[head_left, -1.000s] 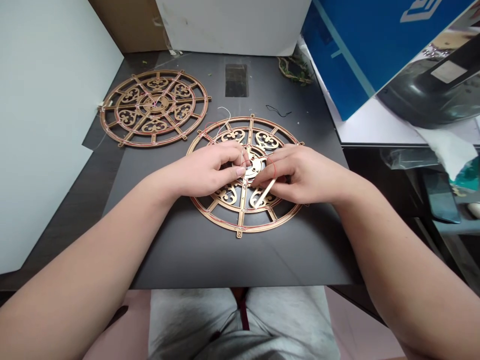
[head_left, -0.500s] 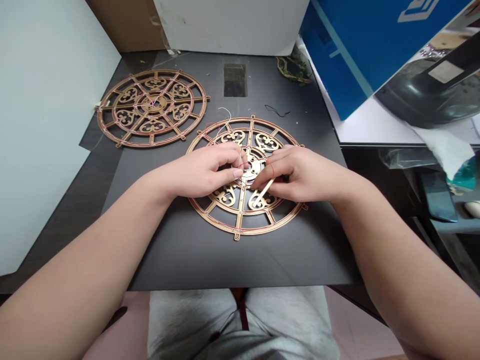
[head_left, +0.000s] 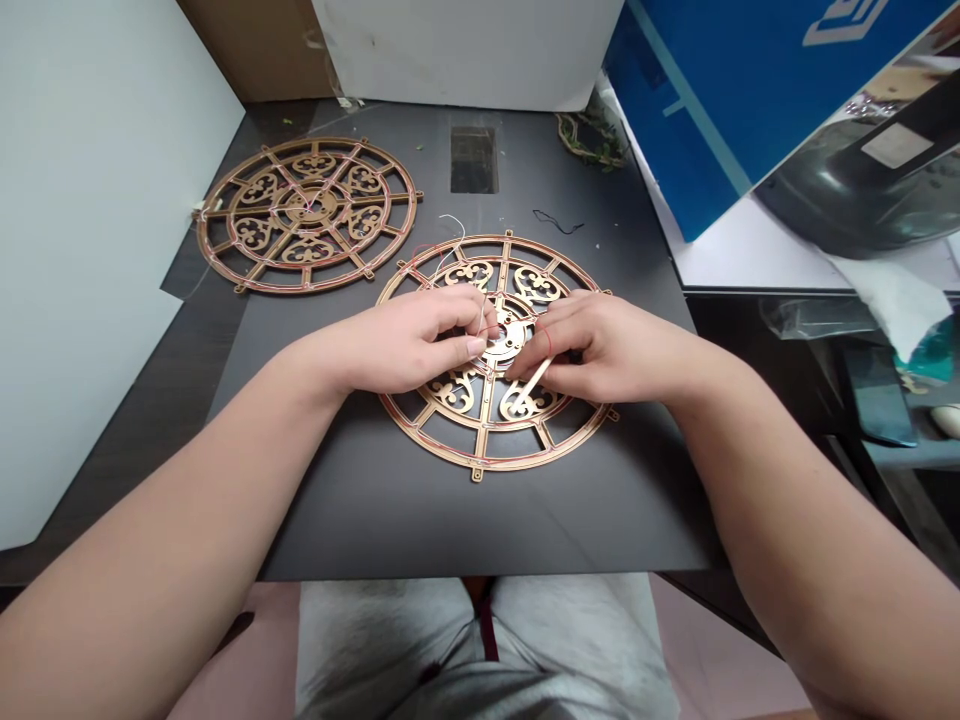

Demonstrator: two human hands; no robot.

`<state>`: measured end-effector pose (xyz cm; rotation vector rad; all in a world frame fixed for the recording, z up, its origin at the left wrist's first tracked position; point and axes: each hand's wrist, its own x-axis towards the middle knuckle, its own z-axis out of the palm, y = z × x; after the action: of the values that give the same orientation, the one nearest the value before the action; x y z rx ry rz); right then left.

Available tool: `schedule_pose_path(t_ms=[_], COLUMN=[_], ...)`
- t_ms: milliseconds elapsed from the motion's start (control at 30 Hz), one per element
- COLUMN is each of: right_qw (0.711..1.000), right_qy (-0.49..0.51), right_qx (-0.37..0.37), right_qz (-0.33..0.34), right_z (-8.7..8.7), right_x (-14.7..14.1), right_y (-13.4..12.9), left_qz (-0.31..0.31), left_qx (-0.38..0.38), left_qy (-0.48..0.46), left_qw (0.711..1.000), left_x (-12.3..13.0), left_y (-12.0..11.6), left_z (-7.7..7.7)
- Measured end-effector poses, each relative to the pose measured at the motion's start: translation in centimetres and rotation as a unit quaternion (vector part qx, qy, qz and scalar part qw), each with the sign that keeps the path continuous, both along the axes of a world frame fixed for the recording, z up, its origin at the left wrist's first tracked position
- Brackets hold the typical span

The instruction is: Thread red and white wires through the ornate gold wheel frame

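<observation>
A round openwork wooden frame (head_left: pixel 480 435) with red and white wires along its rings lies flat on the dark board (head_left: pixel 495 530). My left hand (head_left: pixel 427 338) rests over its left side, thumb and fingers closed near the centre hub (head_left: pixel 510 335), with thin wires at the fingertips. Over the right side, my right hand (head_left: pixel 585 345) is closed round a thin pale stick (head_left: pixel 534 383), whose end points down toward a scrollwork piece. A red wire (head_left: pixel 550 343) crosses the right fingers. White and red wires (head_left: pixel 454 245) curl above the frame's upper left.
A second wired wooden frame (head_left: pixel 304 280) lies at the back left. Behind are a rectangular hole (head_left: pixel 474 160), a black thread (head_left: pixel 557 222) and a leafy twine coil (head_left: pixel 589 140). White panels, a blue box (head_left: pixel 690 100) and a phone (head_left: pixel 877 395) surround the board.
The view has shifted very slightly, so the frames appear a little farther right. Both hands keep nearly the same pose, and the stick remains in my right hand.
</observation>
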<state>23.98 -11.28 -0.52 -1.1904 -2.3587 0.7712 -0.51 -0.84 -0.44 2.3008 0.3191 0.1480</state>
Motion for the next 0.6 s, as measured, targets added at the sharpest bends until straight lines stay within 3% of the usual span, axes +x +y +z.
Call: schedule_pose_path(t_ms=[600], right_qw=[1.0], right_qy=[0.011], right_qx=[-0.004], right_qz=[0.005], right_z=[0.15], right_x=[-0.03], right_y=[-0.05], left_qz=[0.033], left_qx=[-0.021], left_qy=[-0.009], left_qw=[0.999], left_x=[0.22], left_y=[-0.68], left_z=[0.31])
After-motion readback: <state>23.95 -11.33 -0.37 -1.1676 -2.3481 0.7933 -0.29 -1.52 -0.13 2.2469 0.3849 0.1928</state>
